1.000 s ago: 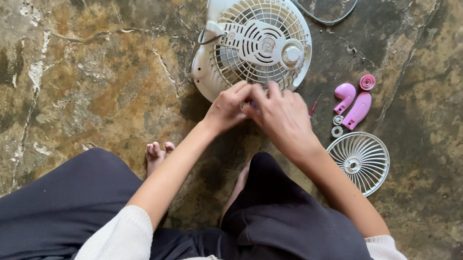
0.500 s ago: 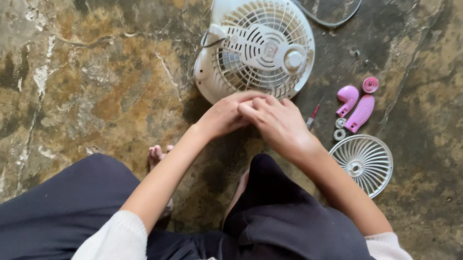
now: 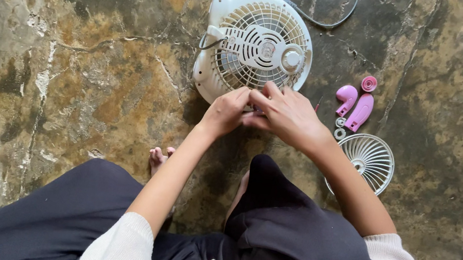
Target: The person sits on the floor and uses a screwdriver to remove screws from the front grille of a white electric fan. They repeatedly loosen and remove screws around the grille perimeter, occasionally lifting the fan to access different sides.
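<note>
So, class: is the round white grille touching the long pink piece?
Apart. The head view shows bare floor between the round white grille and the long pink piece.

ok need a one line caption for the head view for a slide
Seated person's left hand and right hand meet at the lower edge of a white fan on a stained floor, pink parts alongside.
</note>
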